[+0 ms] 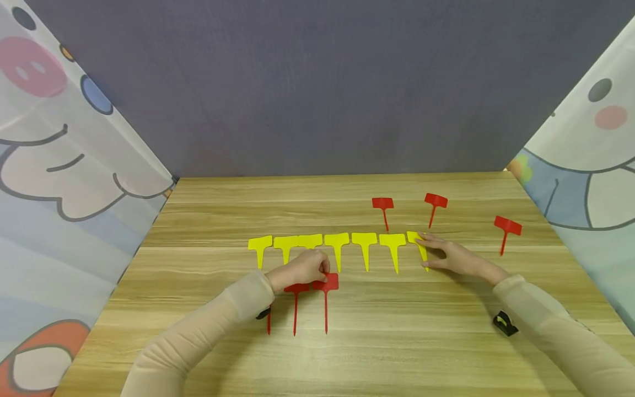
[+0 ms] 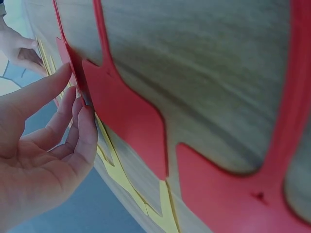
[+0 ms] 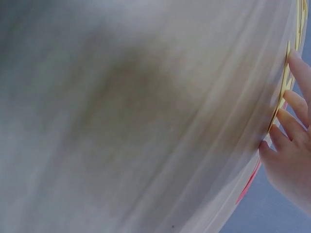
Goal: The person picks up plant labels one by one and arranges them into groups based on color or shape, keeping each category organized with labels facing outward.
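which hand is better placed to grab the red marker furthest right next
Probably the right hand: it touches the rightmost yellow marker, nearer that furthest-right red marker, while the left hand is farther away, pinching a lower red marker.

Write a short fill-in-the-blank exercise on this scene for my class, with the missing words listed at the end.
The row of yellow tags counts ____ tags. The left hand pinches a ____ tag. The right hand touches a ____ tag.
Missing words: seven; red; yellow.
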A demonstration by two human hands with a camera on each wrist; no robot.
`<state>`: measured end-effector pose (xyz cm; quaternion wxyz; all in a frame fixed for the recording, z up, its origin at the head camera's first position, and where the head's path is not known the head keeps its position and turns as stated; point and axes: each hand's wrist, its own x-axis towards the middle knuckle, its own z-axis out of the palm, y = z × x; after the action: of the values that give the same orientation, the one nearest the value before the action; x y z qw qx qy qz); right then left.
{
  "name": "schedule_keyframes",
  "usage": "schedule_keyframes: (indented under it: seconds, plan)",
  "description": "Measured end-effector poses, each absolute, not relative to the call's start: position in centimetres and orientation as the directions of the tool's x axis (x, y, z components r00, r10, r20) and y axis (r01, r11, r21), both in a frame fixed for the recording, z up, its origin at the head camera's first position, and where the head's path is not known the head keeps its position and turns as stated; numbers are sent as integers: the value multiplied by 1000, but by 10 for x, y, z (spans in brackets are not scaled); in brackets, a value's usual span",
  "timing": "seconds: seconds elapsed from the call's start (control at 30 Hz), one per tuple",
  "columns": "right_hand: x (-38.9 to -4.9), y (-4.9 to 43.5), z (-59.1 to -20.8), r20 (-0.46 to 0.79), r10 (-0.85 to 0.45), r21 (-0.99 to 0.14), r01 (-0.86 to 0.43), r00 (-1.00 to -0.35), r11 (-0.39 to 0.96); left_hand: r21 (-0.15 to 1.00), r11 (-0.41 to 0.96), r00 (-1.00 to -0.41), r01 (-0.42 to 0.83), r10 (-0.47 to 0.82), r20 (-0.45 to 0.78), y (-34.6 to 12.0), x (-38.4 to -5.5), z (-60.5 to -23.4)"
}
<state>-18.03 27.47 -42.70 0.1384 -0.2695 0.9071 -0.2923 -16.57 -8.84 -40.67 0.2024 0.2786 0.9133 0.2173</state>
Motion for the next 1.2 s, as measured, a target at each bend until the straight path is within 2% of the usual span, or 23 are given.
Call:
schedule_keyframes:
  seconds: [0.27, 0.73, 1.1, 1.2]
  plan:
    - [-181, 275, -428, -98, -570, -608, -405, -816, 683, 514, 747, -767, 422, 597, -238, -90, -163, -406]
    - [-180, 275, -428, -76, -577, -610, -420, -813, 672, 525, 636, -723, 565, 688, -55, -111, -156, -400]
    - [-180, 275, -428, -89, -573, -602, -414, -815, 683, 526, 587, -720, 615, 690, 72, -137, -142, -396]
    - [-180, 275, -429, -90, -571, -601, -413, -816, 684, 532, 587, -724, 610, 686, 73, -145, -138, -395]
